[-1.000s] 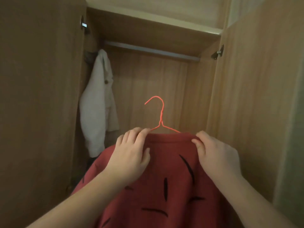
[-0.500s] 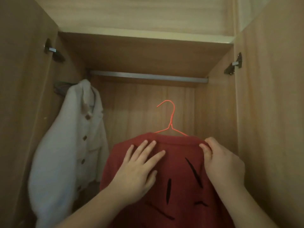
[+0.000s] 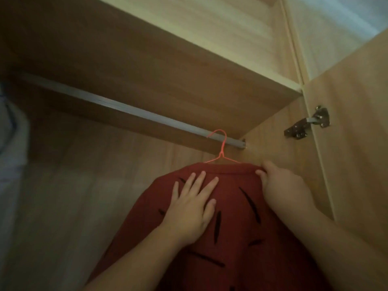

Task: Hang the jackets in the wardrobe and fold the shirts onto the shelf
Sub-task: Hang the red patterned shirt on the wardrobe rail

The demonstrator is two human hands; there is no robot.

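Observation:
A red jacket (image 3: 235,232) with black dashes hangs on a thin orange wire hanger (image 3: 221,147). The hanger's hook reaches the right end of the grey wardrobe rail (image 3: 117,105), just under the wooden shelf (image 3: 189,66); whether it rests on the rail I cannot tell. My left hand (image 3: 192,208) lies flat with straight fingers on the jacket's back. At the jacket's right shoulder, my right hand (image 3: 281,185) pinches the fabric's top edge.
A white jacket (image 3: 12,131) hangs at the far left of the rail, mostly cut off by the frame edge. The open right door (image 3: 357,122) with its metal hinge (image 3: 308,124) stands close beside my right arm. The rail between the two garments is bare.
The red jacket and hanger rose up and to the right, from mid-wardrobe to the rail's right end. My left hand stays flat on the fabric; my view tilted upward.

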